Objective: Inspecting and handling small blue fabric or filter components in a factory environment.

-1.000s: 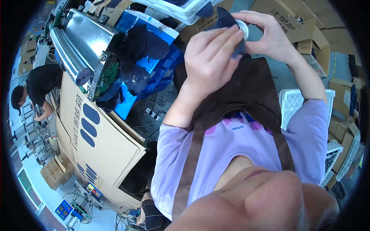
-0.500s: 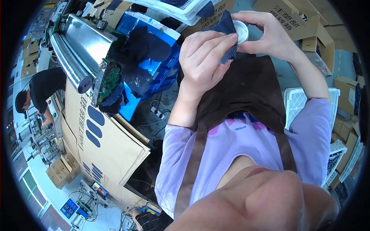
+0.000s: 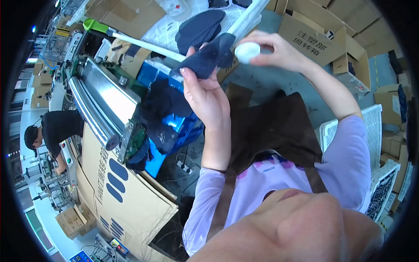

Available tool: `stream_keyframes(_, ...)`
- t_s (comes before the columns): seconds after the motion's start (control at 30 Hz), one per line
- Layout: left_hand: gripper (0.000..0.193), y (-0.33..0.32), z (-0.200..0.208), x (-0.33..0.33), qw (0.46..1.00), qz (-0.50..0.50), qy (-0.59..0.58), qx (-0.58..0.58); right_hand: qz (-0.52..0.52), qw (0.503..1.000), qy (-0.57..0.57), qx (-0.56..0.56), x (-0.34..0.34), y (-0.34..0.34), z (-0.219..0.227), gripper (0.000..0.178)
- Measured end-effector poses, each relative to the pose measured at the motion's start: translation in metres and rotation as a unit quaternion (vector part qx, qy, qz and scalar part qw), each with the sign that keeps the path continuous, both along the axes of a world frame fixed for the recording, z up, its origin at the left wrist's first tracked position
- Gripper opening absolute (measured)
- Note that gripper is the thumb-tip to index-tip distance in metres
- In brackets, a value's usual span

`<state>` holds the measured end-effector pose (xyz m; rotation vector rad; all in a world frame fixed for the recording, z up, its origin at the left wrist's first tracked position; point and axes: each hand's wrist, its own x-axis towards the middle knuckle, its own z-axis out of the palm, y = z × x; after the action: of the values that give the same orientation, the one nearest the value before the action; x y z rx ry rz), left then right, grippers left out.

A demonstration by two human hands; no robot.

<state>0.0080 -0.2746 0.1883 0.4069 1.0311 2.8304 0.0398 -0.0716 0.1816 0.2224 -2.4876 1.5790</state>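
Observation:
My left hand (image 3: 204,98) grips a dark blue, ribbed, insole-shaped piece (image 3: 204,62), thumb on the near side and fingers behind it. Its far end tilts up to the right. Between the thumb and fingers of my right hand (image 3: 273,49) is a white round disc-like object (image 3: 247,53), slightly blurred, close to that end of the piece but apart from it. Just beyond my left hand, several dark blue insole-shaped pieces (image 3: 198,31) lie stacked in a white mesh crate (image 3: 159,32).
Left of me stands a machine with shiny metal rollers (image 3: 94,113), beside a blue crate (image 3: 187,131) heaped with dark scraps. Flat cardboard (image 3: 144,192) leans below it. Open cartons (image 3: 305,37) sit at the far right. A co-worker (image 3: 61,131) bends over equipment at left.
My hands have drawn apart: the white object has come away from the dark blue piece, now held flatter and further left. The view has shifted, showing more of the white crate.

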Motion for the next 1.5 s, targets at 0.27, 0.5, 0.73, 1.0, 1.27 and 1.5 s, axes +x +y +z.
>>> stream_keyframes(0.27,0.052,0.016,-0.009,0.003,0.989,-0.086,-0.108,0.048,-0.317,0.891,-0.122,0.303,-0.129,0.159,-0.015,0.066)
stream_keyframes(0.5,0.049,0.011,-0.022,-0.006,0.984,-0.106,-0.132,0.045,-0.345,0.702,-0.179,0.596,-0.175,0.169,0.03,0.064)
stream_keyframes(0.73,0.049,0.01,-0.017,-0.01,0.987,-0.12,-0.103,0.042,-0.293,0.739,-0.192,0.576,-0.188,0.158,0.036,0.06)
stream_keyframes(1.0,0.047,0.003,-0.02,-0.007,0.986,-0.116,-0.104,0.052,-0.29,0.869,0.033,0.398,-0.163,0.121,0.02,0.05)
stream_keyframes(1.27,0.044,0.009,-0.018,-0.003,0.992,-0.068,-0.079,0.067,-0.268,0.938,0.119,0.185,-0.087,0.058,0.019,0.048)
stream_keyframes(1.5,0.041,0.002,-0.019,0.011,0.997,-0.019,-0.062,0.046,-0.016,0.835,0.303,0.459,-0.02,-0.078,-0.027,0.078)
